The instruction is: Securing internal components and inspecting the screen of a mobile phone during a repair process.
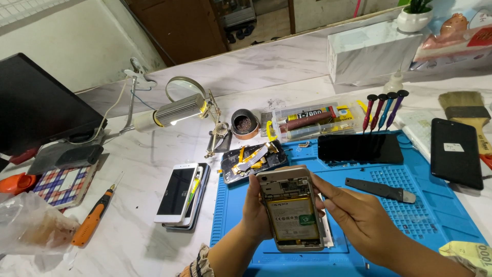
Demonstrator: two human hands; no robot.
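Note:
An opened smartphone [290,208] with its back cover off shows a yellow-labelled battery and circuit board. It is held upright over the blue work mat [410,215]. My left hand [254,213] grips its left edge from behind. My right hand [359,215] holds the right edge, with the fingers against the phone's side. A white strip lies under the phone on the mat.
A dismantled phone with orange flex cables [251,159], a black screen panel [360,149], a metal pry tool [380,189], several screwdrivers [382,109], a stack of phones [180,196], an orange screwdriver [94,216], a lamp [171,113], a black phone [455,152], a brush [466,110].

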